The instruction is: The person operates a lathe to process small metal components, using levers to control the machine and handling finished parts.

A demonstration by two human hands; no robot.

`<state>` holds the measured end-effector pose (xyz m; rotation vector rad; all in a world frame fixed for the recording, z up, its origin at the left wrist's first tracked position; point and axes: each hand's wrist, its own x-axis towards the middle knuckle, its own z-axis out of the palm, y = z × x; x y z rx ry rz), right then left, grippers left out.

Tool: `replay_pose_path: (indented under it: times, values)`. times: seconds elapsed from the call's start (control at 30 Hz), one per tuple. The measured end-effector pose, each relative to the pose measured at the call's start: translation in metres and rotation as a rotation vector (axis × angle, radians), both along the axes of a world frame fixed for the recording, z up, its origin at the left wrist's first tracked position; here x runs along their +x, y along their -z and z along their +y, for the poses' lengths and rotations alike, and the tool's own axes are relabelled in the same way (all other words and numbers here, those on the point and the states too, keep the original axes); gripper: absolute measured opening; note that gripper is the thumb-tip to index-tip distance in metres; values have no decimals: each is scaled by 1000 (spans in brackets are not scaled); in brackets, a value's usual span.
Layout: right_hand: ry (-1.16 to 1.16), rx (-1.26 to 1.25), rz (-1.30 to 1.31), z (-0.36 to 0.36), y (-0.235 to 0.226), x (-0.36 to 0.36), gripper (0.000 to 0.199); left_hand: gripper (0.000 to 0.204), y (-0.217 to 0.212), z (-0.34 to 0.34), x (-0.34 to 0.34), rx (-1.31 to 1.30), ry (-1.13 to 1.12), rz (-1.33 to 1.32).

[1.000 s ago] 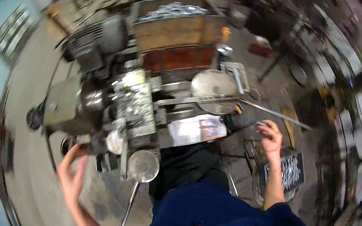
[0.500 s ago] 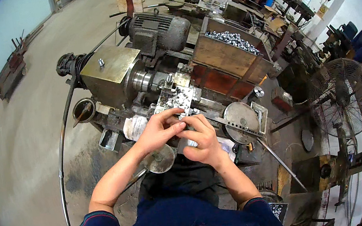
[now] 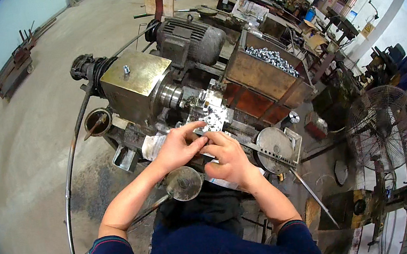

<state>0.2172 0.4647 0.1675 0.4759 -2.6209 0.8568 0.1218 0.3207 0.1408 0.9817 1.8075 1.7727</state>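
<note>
My left hand and my right hand meet in front of a small lathe, fingertips pressed together. Whatever lies between the fingers is hidden or too small to make out. Just beyond them is the lathe's slide, a bright metal block strewn with dark chips. Behind and left of it are the shiny round spindle and the headstock with its brass-coloured cover. A white rag lies beside my left wrist. Below my hands is a round metal disc with a rod.
A dark ribbed motor sits behind the headstock. To its right stands a rusty bin holding many small shiny metal parts. A round plate and a perforated bar are right of my hands. A large fan stands far right; a long hose hangs at left.
The view has shifted, so the lathe and bin appear slightly farther right. My hands stay together, with the right fingers drawn slightly closer to the left.
</note>
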Motion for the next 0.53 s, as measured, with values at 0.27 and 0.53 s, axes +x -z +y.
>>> replay_pose_path:
  times: [0.27,0.53]
  values:
    - [-109,-12,-18,11,1,-60,22,37,-23,-49,-38,-161,-200,34]
    - [209,655,-289,14,31,-162,23,35,23,-241,-104,-700,-859,505]
